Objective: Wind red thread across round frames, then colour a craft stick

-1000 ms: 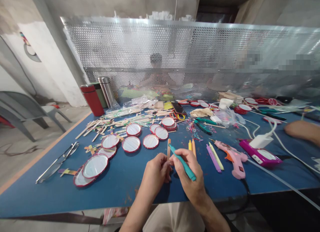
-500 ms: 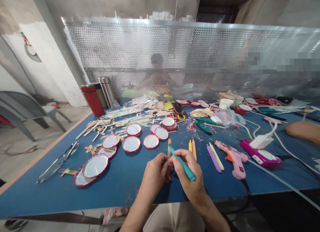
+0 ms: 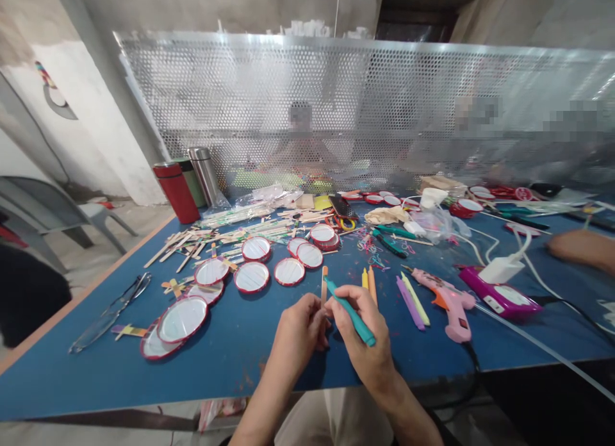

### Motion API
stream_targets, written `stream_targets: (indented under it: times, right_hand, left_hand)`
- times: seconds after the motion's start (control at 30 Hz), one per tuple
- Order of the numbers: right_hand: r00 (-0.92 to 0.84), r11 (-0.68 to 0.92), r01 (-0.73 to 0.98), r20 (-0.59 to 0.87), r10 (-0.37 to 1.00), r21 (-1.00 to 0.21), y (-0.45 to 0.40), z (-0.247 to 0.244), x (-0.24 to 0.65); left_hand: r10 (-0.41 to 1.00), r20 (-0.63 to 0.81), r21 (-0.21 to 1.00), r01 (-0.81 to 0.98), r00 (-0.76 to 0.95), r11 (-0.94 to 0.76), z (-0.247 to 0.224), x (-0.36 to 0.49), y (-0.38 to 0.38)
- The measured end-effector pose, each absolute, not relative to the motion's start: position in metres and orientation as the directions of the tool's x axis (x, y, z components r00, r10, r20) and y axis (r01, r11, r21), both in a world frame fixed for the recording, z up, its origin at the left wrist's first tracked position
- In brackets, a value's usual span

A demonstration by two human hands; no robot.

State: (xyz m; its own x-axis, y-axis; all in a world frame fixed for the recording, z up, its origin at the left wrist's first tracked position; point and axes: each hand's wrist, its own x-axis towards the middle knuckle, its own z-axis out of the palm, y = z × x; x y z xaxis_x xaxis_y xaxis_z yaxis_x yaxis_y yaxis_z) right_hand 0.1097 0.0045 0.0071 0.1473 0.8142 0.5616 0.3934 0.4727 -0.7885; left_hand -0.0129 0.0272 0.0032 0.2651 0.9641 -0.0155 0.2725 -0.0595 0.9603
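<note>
Left hand pinches an upright wooden craft stick, just inside the near edge of the blue worktable. Right hand grips a teal marker beside it. Open tabletop lies near left; a pink glue gun sits close right; red-rimmed discs lie far left.

My left hand and right hand sit close together in front of me, each grip closed, fingers curled, forearms angled inward.
</note>
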Motion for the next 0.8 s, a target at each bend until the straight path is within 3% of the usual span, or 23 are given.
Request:
stream_targets:
  times: [0.8]
  right_hand:
    - [0.154, 0.470, 0.357, 0.547, 0.823, -0.807, 0.0021, 0.0044, 0.1119]
  left_hand:
    - [0.968, -0.020, 0.964, 0.260, 0.250, -0.047, 0.0041, -0.0130, 0.0258]
